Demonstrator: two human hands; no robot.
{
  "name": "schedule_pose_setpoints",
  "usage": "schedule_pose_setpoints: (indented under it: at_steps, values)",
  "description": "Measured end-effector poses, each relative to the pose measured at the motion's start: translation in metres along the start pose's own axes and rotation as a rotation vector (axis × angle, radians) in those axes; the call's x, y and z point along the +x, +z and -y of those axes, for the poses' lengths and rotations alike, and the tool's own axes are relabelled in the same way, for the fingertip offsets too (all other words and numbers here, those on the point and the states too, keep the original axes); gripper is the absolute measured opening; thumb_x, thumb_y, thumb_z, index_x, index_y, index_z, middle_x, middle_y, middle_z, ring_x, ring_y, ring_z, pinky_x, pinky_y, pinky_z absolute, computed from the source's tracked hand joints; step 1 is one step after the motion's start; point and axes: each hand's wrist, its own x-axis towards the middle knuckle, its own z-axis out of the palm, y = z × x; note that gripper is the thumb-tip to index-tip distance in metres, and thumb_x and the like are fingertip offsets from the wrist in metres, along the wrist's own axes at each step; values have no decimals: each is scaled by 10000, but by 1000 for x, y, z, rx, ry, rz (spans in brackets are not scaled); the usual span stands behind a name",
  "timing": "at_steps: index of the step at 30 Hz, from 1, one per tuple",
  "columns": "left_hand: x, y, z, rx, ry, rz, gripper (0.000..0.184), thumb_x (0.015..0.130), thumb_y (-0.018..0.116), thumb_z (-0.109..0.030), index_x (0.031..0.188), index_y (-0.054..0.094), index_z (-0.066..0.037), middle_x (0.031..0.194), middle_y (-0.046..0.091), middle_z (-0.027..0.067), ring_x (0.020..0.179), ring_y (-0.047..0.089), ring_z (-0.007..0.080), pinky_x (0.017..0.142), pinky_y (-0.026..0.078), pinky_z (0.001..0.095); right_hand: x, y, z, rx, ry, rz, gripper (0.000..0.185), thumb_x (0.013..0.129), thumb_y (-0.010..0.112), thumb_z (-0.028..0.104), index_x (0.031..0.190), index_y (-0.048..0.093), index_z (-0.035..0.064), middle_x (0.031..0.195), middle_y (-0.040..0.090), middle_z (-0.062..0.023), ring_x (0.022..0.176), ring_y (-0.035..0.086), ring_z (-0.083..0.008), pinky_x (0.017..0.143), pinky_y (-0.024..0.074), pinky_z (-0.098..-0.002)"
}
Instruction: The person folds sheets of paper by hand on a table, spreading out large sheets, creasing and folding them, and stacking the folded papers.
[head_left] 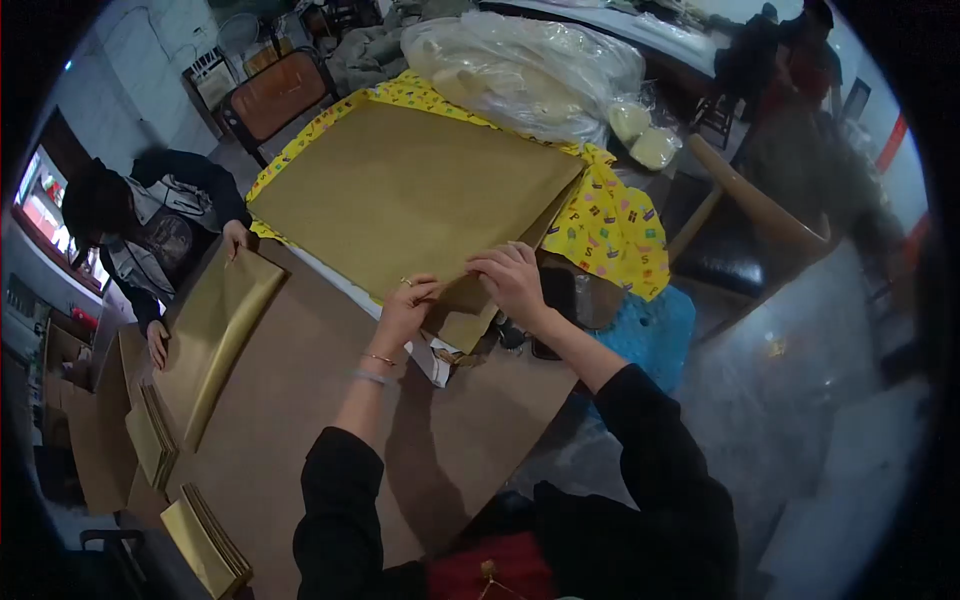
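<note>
A large sheet of brown paper (410,185) lies on a stack over yellow patterned cloth (605,225) on the table. My left hand (408,305) has its fingers closed on the near edge of the sheet, close to the corner. Just right of it, my right hand (510,280) pinches the same edge with bent fingers. That edge is lifted and folded between my hands, and a flap hangs down below them. The fingertips are partly hidden by the paper and the hands. Torn white paper (432,362) sticks out underneath.
On the left, another person (155,215) handles a folded gold-brown sheet (225,330). Folded bundles (205,545) lie along the table's left side. A wooden chair (760,220) and a blue stool (655,335) stand right. Plastic-wrapped material (530,75) sits behind the sheet.
</note>
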Motion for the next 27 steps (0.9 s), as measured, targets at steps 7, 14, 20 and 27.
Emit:
schedule_pose_setpoints:
  at_steps: [7, 14, 20, 27]
  values:
    - [51, -31, -68, -676, -644, -646, 389, 907, 599, -300, 1061, 629, 57, 915, 657, 56, 848, 591, 123, 727, 485, 275, -32, -45, 32, 45, 34, -53, 300, 791, 623, 67, 1088, 594, 94, 1162, 590, -74, 1019, 554, -256, 905, 398, -382]
    - [51, -54, -54, -112, -450, -568, 365, 934, 568, -320, 1021, 625, 30, 864, 633, 36, 782, 546, 92, 719, 449, 252, -74, -63, 17, 121, 201, 127, 302, 794, 618, 40, 1095, 597, 68, 1162, 605, -96, 1068, 554, -295, 902, 422, -402]
    - [35, -113, -142, -55, 128, -335, 169, 912, 528, -27, 1029, 645, 7, 977, 678, 84, 953, 622, 130, 838, 473, 242, -71, -75, -8, 211, 328, 67, 409, 806, 628, 67, 1206, 544, 65, 1210, 565, -139, 1120, 522, -317, 962, 400, -397]
    - [-103, -110, -194, 209, 186, 113, 306, 784, 569, 64, 1036, 680, -70, 1123, 662, 74, 1114, 600, 222, 943, 460, 355, -81, -90, -99, 504, 545, -119, 919, 713, 725, 23, 1456, 183, 43, 1399, 393, -177, 1282, 407, -312, 1035, 365, -379]
